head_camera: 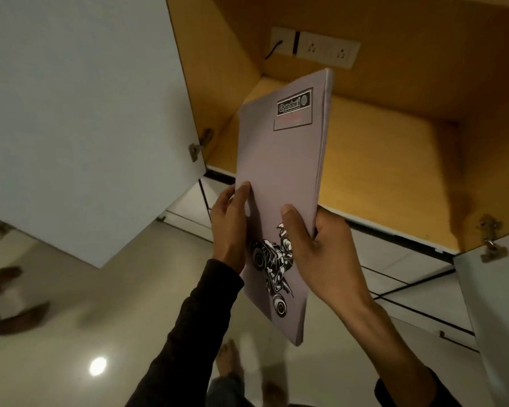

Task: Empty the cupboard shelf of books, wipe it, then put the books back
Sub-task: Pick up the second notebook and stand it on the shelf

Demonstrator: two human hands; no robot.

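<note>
Holding one book (279, 186) up in front of the open cupboard, both hands grip it near its lower half. The left hand (229, 227) curls round the left edge, with fingers on the cover. The right hand (321, 245) wraps the right edge, and its thumb presses flat on the front.

The shelf (379, 160) looks bare, with no books on it that I can see. So my guess is that the wiping is done and the books are going back in. It could also be the last book coming out; I cannot tell for sure.

If it is going back, the next move is to lift the book over the shelf's front lip and slide it in, then let go.

The book is thin and tall, with a soft grey-purple cover. It has a black label near the top and a drawing of a rider on a quad bike lower down. It is tilted, with its top leaning toward the shelf.
</note>
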